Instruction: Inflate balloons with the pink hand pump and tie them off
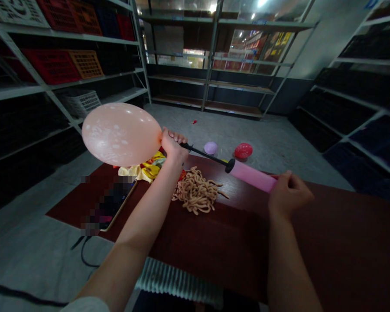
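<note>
A large peach balloon [121,134] with pale printing is inflated, its neck at my left hand [173,145]. Those fingers are closed around the balloon's neck and the black nozzle end of a hand pump [251,175]. The pump's pink barrel slants down to the right, with its black rod showing between barrel and left hand. My right hand [289,193] grips the barrel's far end. Beneath the pump, a heap of long tan uninflated balloons [198,190] lies on the dark red table [234,242]. Yellow and cream flat balloons [149,169] lie behind my left forearm.
A phone or tablet [117,203] rests at the table's left, partly blurred out. Beyond the table, a lilac balloon [210,147] and a red balloon [243,150] are on the floor. Shelves with crates [86,63] stand left; metal racks [208,82] stand behind. Cables [84,253] hang at lower left.
</note>
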`<move>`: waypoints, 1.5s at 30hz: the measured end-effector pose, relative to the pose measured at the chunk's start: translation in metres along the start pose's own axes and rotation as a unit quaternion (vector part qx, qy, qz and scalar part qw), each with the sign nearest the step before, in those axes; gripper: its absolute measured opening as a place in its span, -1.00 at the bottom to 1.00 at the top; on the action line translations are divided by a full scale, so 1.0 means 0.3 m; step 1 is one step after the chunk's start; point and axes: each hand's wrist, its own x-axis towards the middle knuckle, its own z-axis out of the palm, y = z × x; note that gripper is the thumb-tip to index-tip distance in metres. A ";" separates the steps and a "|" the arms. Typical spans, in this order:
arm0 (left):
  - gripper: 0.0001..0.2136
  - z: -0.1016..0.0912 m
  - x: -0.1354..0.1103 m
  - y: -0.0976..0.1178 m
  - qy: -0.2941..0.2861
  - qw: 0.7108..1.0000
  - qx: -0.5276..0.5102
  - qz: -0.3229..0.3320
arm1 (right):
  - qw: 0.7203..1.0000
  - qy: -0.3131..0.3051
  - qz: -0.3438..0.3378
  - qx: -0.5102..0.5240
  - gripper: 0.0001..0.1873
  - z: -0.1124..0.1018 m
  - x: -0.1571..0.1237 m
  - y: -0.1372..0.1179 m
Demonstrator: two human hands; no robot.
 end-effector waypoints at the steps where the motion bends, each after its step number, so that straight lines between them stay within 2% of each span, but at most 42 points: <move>1: -0.57 -0.001 0.000 -0.004 0.003 1.000 0.000 0.002 | 1.000 0.006 0.008 0.005 -0.62 0.001 -0.003 -0.007; 6: -0.55 -0.003 -0.019 -0.048 0.007 1.000 0.006 -0.010 | 1.000 0.009 0.018 0.009 -0.66 0.010 -0.021 -0.055; 11: -0.53 0.004 -0.116 -0.135 -0.003 0.999 0.034 -0.031 | 1.000 -0.004 -0.004 0.019 -0.67 0.024 -0.053 -0.113; 15: -0.52 0.015 -0.195 -0.188 -0.016 0.996 0.071 -0.042 | 0.999 -0.040 -0.009 -0.002 -0.66 0.036 -0.071 -0.131; 18: -0.52 0.021 -0.197 -0.180 -0.024 0.996 0.077 -0.037 | 0.992 -0.107 -0.051 -0.035 -0.61 0.044 -0.080 -0.124; 20: -0.52 0.024 -0.171 -0.154 -0.027 0.997 0.067 -0.026 | 0.970 -0.193 -0.132 -0.070 -0.59 0.047 -0.087 -0.123; 22: -0.51 0.029 -0.140 -0.123 -0.029 0.998 0.056 -0.011 | 0.926 -0.278 -0.229 -0.117 -0.58 0.048 -0.094 -0.138; 24: -0.50 0.036 -0.117 -0.096 -0.034 0.998 0.049 0.007 | 0.878 -0.330 -0.303 -0.168 -0.41 0.049 -0.096 -0.171; 26: -0.50 0.043 -0.109 -0.080 -0.038 0.998 0.042 0.021 | 0.848 -0.343 -0.345 -0.210 -0.32 0.053 -0.094 -0.219; 30: -0.50 0.048 -0.121 -0.079 -0.030 0.999 0.019 0.011 | 0.831 -0.324 -0.389 -0.231 -0.49 0.089 -0.083 -0.324; 33: -0.49 0.046 -0.119 -0.076 -0.029 1.000 0.005 -0.001 | 0.829 -0.331 -0.395 -0.219 -0.62 0.131 -0.073 -0.378; 37: -0.50 0.035 -0.076 -0.048 -0.015 0.999 -0.002 0.033 | 0.826 -0.382 -0.365 -0.197 -0.71 0.176 -0.043 -0.397; 41: -0.53 0.025 -0.029 -0.001 0.005 0.998 -0.003 0.059 | 0.808 -0.449 -0.327 -0.196 -0.76 0.186 0.014 -0.356; 45: -0.55 0.035 -0.010 0.060 0.012 0.999 -0.002 0.050 | 0.805 -0.494 -0.272 -0.183 -0.72 0.146 0.092 -0.297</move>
